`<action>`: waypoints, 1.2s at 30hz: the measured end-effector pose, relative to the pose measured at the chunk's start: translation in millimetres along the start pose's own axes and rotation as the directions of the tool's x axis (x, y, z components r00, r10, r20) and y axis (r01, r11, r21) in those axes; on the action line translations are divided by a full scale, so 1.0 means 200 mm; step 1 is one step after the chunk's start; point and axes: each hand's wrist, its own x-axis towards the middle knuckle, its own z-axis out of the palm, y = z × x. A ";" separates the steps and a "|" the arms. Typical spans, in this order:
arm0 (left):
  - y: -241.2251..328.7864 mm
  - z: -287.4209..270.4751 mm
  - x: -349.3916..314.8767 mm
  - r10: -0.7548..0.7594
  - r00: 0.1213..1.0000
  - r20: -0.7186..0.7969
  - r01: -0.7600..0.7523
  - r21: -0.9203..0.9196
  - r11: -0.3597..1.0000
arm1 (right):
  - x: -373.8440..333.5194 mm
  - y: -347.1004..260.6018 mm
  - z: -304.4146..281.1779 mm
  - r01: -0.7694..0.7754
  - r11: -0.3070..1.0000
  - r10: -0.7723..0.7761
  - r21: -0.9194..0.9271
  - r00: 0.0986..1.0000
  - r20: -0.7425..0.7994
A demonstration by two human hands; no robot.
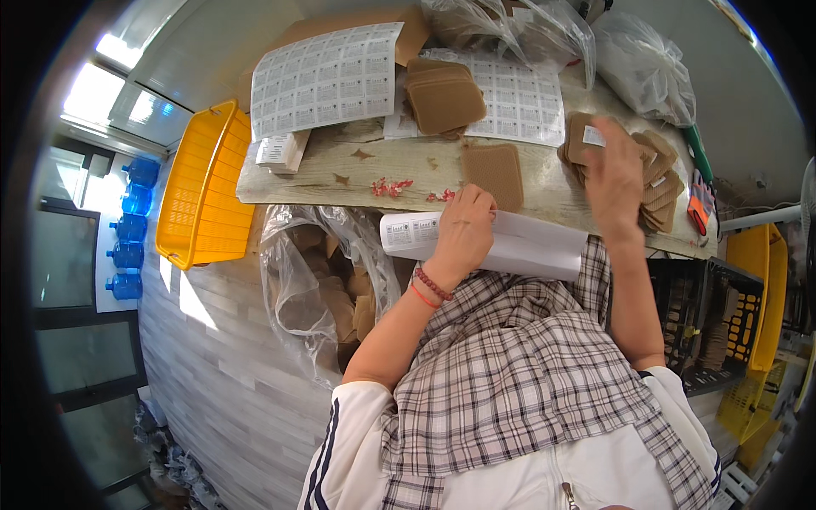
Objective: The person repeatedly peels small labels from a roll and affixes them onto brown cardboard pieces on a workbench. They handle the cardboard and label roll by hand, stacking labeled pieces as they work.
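Two hands at work: my left hand [463,231] pinches the edge of the rolled label sheet [501,244] on my lap at the bench edge; my right hand [614,174] presses, fingers closed, onto fanned brown pouches [659,183].

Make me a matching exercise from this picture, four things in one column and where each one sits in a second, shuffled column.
Things:
1. yellow plastic basket
2. stack of brown square pads
3. rolled white label sheet
4. blue water bottles

Places:
A. under the left hand, at the bench's near edge
B. on the floor by the window, far left
C. hanging off the bench's left end
D. on top of a flat white label sheet, mid-bench

Pairs: 1-C, 2-D, 3-A, 4-B
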 end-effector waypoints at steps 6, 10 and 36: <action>0.01 0.07 -0.05 -0.081 0.995 -0.049 0.072 -0.157 0.985 | -0.47 -0.23 0.22 -0.043 0.895 -0.086 0.445 0.960 0.265; -0.06 -0.03 -0.15 0.012 1.000 0.007 -0.012 0.044 0.999 | -0.48 -0.16 0.27 0.016 0.848 -0.167 0.530 0.957 0.238; -0.24 -0.17 -0.03 -0.383 0.758 0.528 0.532 -0.161 0.831 | -0.68 -0.25 0.26 -0.403 0.444 0.042 0.800 0.902 0.430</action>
